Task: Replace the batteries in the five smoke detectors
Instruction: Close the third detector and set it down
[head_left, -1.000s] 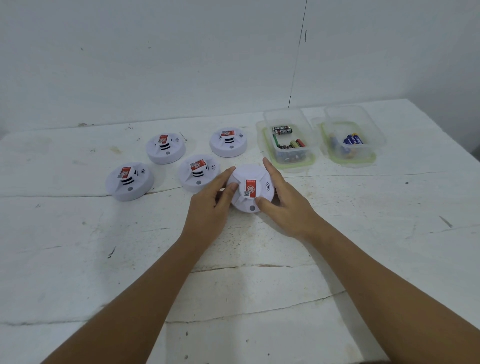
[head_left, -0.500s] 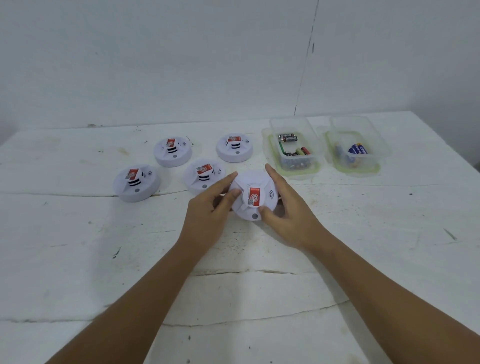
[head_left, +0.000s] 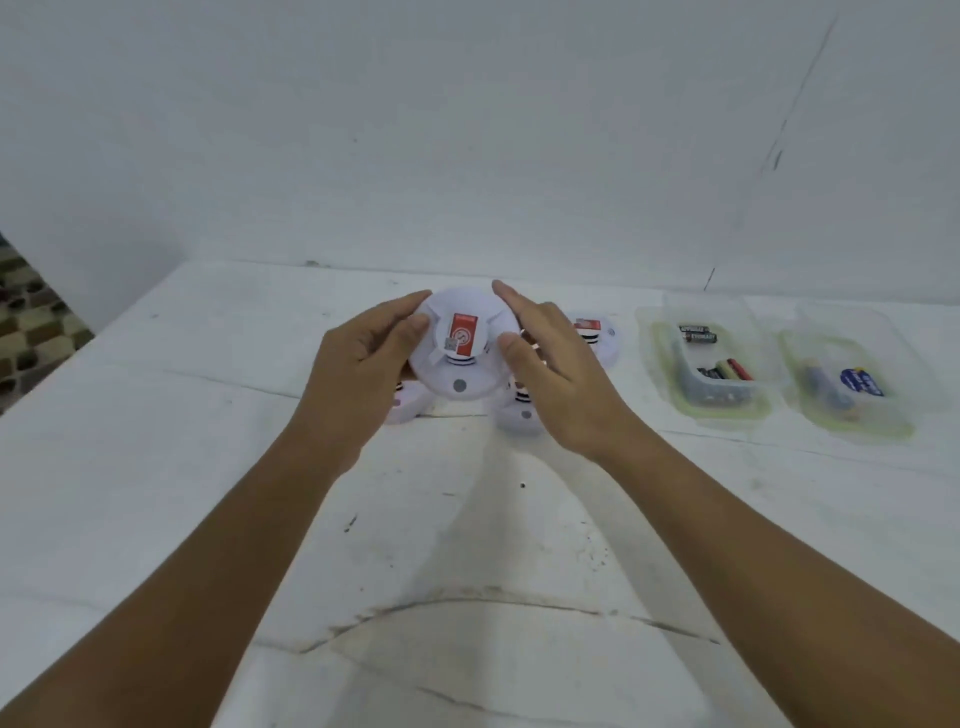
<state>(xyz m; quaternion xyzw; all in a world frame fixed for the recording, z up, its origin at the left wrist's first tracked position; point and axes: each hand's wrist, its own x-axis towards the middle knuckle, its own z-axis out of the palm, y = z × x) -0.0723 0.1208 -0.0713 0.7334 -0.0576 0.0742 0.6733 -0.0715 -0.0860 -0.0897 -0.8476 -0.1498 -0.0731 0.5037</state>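
Note:
I hold one white round smoke detector (head_left: 459, 372) with a red label up above the table, its face tilted toward me. My left hand (head_left: 358, 364) grips its left edge and my right hand (head_left: 556, 379) grips its right edge with thumb and fingers. Three other white detectors lie on the table behind my hands, mostly hidden: one under my left hand (head_left: 410, 408), one under my right hand (head_left: 519, 418), one further back (head_left: 602, 338). A clear container (head_left: 657, 338) to the right holds several batteries (head_left: 724, 370). A second clear container (head_left: 898, 428) holds blue batteries (head_left: 862, 381).
The white table (head_left: 467, 519) is scuffed and cracked, and a white wall runs along its far edge. The table's left edge slants away at the far left, with patterned floor (head_left: 31, 322) beyond it. Both containers sit at the right, near the far edge.
Both hands have lifted the detector off the table and tipped it toward me. The view has swung left and down, so the containers now lie far right.

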